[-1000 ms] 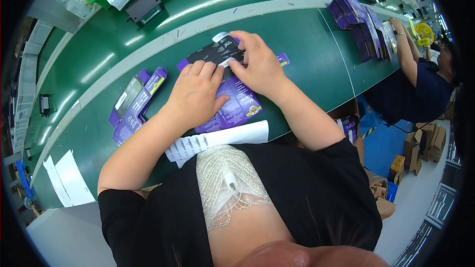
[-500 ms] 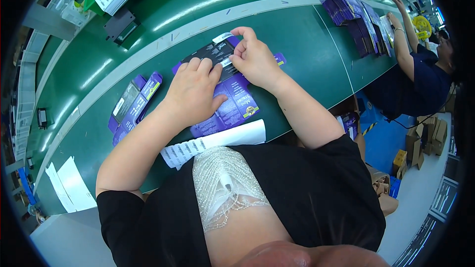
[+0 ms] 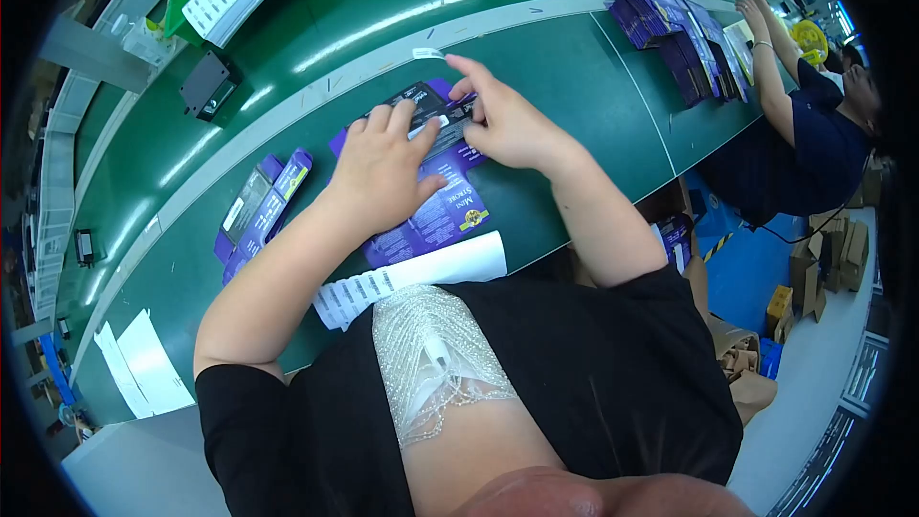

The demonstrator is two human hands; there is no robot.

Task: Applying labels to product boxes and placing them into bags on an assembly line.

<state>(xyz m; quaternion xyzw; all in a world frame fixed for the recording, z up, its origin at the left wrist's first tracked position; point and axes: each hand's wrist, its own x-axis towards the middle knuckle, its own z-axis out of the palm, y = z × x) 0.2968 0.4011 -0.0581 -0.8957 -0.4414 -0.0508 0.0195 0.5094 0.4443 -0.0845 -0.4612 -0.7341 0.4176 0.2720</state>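
A flat, unfolded purple and black carton (image 3: 445,206) lies on the green table in front of me. My left hand (image 3: 378,168) rests on it with spread fingers, pressing on its black panel. A small white label (image 3: 436,122) shows on that panel by my left thumb. My right hand (image 3: 512,124) hovers at the carton's right side, index finger stretched out and thumb apart from it. At that index fingertip is a narrow white label strip (image 3: 429,54), seemingly clinging to it. My right thumb is near the black panel; whether it touches cannot be made out.
A curled sheet of printed labels (image 3: 412,273) lies between carton and my body. Left of me is another purple carton (image 3: 263,211); white sheets (image 3: 148,364) lie nearer. A black device (image 3: 209,86) sits beyond. Stacked purple cartons (image 3: 661,24) stand right, beside a co-worker (image 3: 799,124).
My right index finger has lifted away from the carton with the label strip, up and slightly left. The thumb and index finger are farther apart. My left hand stays on the carton.
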